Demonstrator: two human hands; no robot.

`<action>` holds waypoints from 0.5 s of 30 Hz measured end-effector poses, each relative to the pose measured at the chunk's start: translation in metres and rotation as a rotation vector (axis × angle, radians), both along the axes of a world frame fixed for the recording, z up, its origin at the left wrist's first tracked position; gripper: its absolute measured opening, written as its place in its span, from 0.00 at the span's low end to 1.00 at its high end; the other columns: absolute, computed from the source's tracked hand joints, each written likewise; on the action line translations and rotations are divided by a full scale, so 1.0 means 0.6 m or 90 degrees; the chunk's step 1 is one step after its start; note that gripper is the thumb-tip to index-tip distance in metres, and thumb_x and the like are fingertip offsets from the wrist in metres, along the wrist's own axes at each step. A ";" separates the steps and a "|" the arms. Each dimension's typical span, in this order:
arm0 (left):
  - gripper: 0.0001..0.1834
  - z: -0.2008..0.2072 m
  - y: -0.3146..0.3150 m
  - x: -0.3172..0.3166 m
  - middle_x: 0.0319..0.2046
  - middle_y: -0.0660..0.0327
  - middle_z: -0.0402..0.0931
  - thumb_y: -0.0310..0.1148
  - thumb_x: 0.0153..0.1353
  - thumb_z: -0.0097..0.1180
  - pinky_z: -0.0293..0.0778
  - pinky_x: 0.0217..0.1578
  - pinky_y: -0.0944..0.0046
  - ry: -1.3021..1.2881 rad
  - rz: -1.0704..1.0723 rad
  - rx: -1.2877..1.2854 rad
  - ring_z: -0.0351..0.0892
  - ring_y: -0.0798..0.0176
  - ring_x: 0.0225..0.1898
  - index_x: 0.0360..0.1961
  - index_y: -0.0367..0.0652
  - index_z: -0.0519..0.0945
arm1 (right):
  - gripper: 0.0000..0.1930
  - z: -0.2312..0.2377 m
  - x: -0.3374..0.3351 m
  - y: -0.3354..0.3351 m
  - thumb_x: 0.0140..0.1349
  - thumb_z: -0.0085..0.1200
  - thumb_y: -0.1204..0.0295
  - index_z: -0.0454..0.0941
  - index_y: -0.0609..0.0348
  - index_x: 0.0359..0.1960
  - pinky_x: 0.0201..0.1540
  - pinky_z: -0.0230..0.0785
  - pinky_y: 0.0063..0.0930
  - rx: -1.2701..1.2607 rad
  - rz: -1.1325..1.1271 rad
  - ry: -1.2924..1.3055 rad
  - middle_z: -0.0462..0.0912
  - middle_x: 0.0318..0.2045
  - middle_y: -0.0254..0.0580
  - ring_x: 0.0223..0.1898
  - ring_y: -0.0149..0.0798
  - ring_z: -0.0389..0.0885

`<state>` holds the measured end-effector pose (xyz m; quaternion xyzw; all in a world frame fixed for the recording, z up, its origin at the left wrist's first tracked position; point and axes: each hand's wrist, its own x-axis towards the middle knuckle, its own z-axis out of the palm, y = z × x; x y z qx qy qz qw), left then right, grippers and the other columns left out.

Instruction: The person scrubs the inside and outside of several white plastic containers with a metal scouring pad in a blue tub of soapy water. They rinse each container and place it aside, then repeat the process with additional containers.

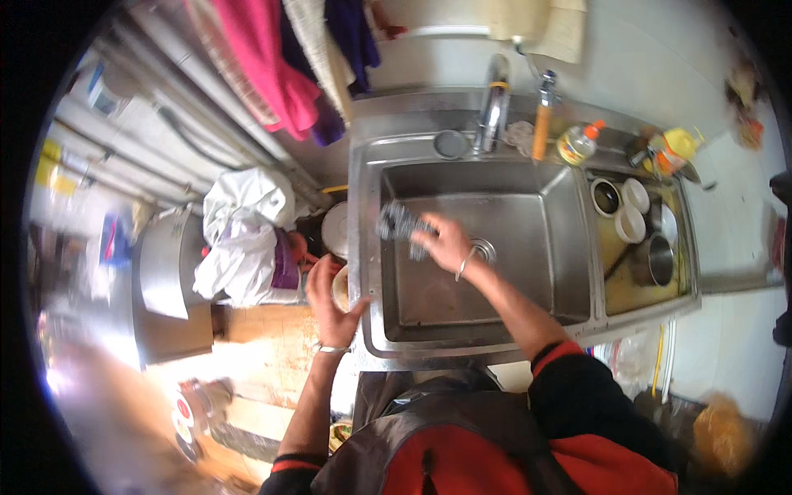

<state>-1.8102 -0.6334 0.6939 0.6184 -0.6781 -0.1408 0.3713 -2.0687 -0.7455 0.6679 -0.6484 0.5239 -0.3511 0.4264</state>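
Note:
My right hand (pixel 447 244) is closed on a dark grey cloth (pixel 402 223), holding it over the left side of the steel sink (pixel 511 318). The cloth is bunched and slightly blurred, and part of it hangs below my fingers. Just outside the sink's left rim is my left hand (pixel 332 304), fingers apart and holding nothing. A round drain (pixel 483 250) shows in the basin floor, partly behind my right wrist. At the back of the sink stands a curved metal faucet (pixel 493 107).
Bowls (pixel 629 224) and a metal pot (pixel 654 260) sit in the right-hand compartment. A bottle with an orange cap (pixel 580 142) and a yellow bottle (pixel 675 151) stand on the back ledge. White cloths (pixel 239 268) are piled at left; a pink cloth (pixel 276 70) hangs above.

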 end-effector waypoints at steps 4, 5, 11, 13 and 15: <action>0.23 -0.047 0.227 0.143 0.42 0.59 0.80 0.25 0.61 0.59 0.74 0.40 0.69 0.353 0.339 0.199 0.77 0.70 0.40 0.58 0.38 0.73 | 0.20 0.013 0.010 -0.194 0.57 0.61 0.64 0.78 0.64 0.47 0.48 0.73 0.40 -0.210 -0.107 0.115 0.82 0.44 0.57 0.45 0.53 0.82; 0.19 -0.063 0.306 0.172 0.37 0.60 0.81 0.25 0.62 0.57 0.74 0.39 0.70 0.309 0.414 0.238 0.77 0.71 0.36 0.55 0.36 0.75 | 0.20 0.009 0.010 -0.235 0.58 0.59 0.63 0.78 0.63 0.48 0.50 0.72 0.43 -0.280 -0.110 0.205 0.82 0.44 0.57 0.46 0.54 0.80; 0.17 -0.144 0.836 0.150 0.24 0.60 0.77 0.21 0.56 0.54 0.69 0.18 0.68 0.489 0.992 0.266 0.73 0.67 0.19 0.48 0.34 0.76 | 0.29 -0.047 0.062 -0.341 0.62 0.52 0.71 0.61 0.58 0.66 0.70 0.50 0.43 -0.298 0.150 0.666 0.61 0.68 0.43 0.66 0.53 0.59; 0.15 -0.159 0.956 0.101 0.20 0.59 0.73 0.17 0.52 0.54 0.65 0.14 0.68 0.722 1.094 0.198 0.69 0.65 0.14 0.42 0.38 0.78 | 0.31 -0.053 0.091 -0.342 0.66 0.48 0.66 0.56 0.54 0.70 0.72 0.45 0.45 -0.205 0.115 0.813 0.57 0.70 0.41 0.72 0.51 0.50; 0.10 -0.157 1.049 0.069 0.22 0.53 0.73 0.23 0.59 0.46 0.67 0.15 0.56 1.369 0.911 -0.170 0.73 0.55 0.18 0.42 0.38 0.73 | 0.32 -0.042 0.120 -0.334 0.67 0.47 0.64 0.51 0.51 0.72 0.70 0.48 0.52 -0.185 0.042 0.913 0.53 0.72 0.39 0.72 0.51 0.47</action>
